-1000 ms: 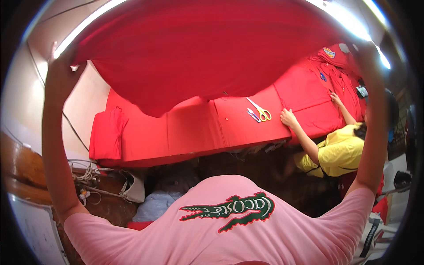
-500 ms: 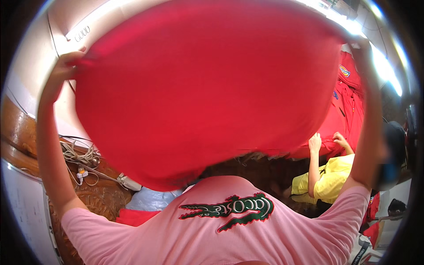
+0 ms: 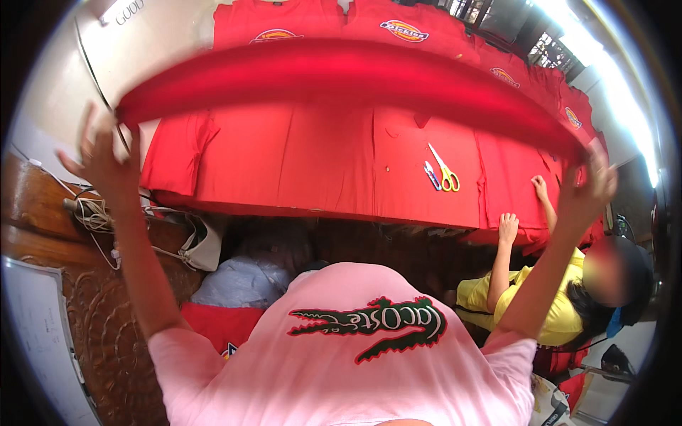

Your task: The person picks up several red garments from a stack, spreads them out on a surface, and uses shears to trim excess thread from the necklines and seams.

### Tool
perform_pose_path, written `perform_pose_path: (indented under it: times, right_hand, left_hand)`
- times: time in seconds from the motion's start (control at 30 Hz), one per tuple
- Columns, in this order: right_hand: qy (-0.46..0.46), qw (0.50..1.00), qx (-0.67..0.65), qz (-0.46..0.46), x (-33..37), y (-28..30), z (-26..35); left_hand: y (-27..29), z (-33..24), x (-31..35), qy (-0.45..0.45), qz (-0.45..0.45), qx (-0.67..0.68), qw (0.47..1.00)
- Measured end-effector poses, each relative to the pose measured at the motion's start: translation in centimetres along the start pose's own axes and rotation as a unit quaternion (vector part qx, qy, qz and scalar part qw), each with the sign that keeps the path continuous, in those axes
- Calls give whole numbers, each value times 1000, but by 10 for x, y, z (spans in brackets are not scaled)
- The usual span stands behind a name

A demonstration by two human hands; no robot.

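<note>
A red cloth (image 3: 341,74), smeared by motion, stretches between my raised hands like a narrow band above the table. At its left end, my left hand (image 3: 106,156) pinches the edge, its other fingers spread out. Its right end is in my right hand (image 3: 591,177), which is slightly blurred. Beneath it, red shirts (image 3: 405,30) with round-edged chest emblems lie in a row on the table, partly covered by the cloth. Yellow-handled scissors (image 3: 446,174) and small blue thread snips (image 3: 432,176) rest on the red fabric (image 3: 334,170) along the near side.
To the right, a co-worker in a yellow top (image 3: 547,284) has both hands on the red fabric. Coiled cables (image 3: 96,213) lie at the left on brown wood. Below the table sit a pale plastic bag (image 3: 238,284) and more red cloth.
The red cloth has swung from a wide billowing sheet to a thin band, uncovering the shirts, scissors and snips. Both my hands have come down and inward.
</note>
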State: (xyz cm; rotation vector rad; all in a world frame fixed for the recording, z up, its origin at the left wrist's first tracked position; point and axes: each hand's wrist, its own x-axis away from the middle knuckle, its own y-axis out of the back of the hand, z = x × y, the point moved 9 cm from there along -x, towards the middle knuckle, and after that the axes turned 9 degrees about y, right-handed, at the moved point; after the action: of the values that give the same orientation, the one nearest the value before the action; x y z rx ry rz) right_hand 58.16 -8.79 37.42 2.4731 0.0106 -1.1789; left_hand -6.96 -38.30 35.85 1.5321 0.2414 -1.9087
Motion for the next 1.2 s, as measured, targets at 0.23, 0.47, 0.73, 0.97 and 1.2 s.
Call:
perform_pose_path:
  times: [0.23,0.47,0.73,0.97,1.2]
  right_hand:
    - [-107,896,-291,317,183,-54,254]
    - [-221,711,-480,463,300,-90,325]
    - [-440,646,-445,436,300,-193,321]
    - [-340,609,-541,471,308,-191,358]
    - [-362,479,-505,619,358,-126,353]
  left_hand:
    - [-58,-140,251,99,354,87,926]
    - [-101,-150,390,248,559,262,747]
    - [-185,-138,426,460,464,251,714]
    - [-170,-122,461,426,523,171,718]
    - [-101,-71,535,523,649,280,475]
